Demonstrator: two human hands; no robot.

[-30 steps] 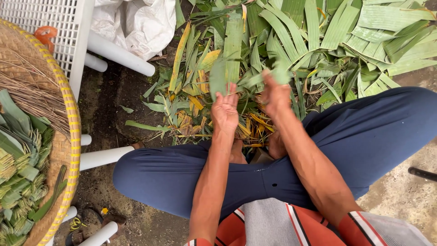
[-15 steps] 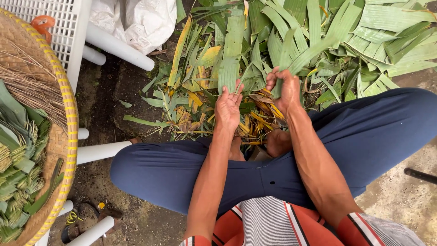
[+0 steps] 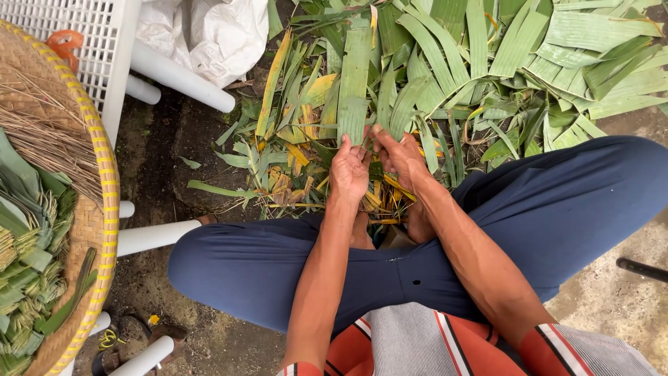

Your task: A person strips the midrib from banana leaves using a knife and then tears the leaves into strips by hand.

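We sit cross-legged on the ground with both hands out in front of our knees, at the near edge of a big pile of leaves [image 3: 487, 63]. Our left hand [image 3: 349, 173] and right hand [image 3: 398, 157] are close together, fingers curled around the lower end of one broad green leaf strip [image 3: 355, 76], which runs upright away from us over the heap; each hand is mostly closed in a pinch on that strip, though we cannot tell exactly how tight the grip is. The strip still looks flat and unfolded, so we judge this piece is only just being started. To our left a round woven tray [image 3: 104, 209] with a yellow-trimmed rim carries a batch of folded green leaf pieces [image 3: 28, 257] and a bundle of thin dry sticks [image 3: 49, 136], which suggests a fair share of pieces are already made. The heap ahead is large, with yellowed scraps [image 3: 299, 157] lying just below our hands, so much raw leaf is left. A white plastic crate [image 3: 76, 35] and a white sack [image 3: 202, 35] lie beyond the tray, well apart from our hands.
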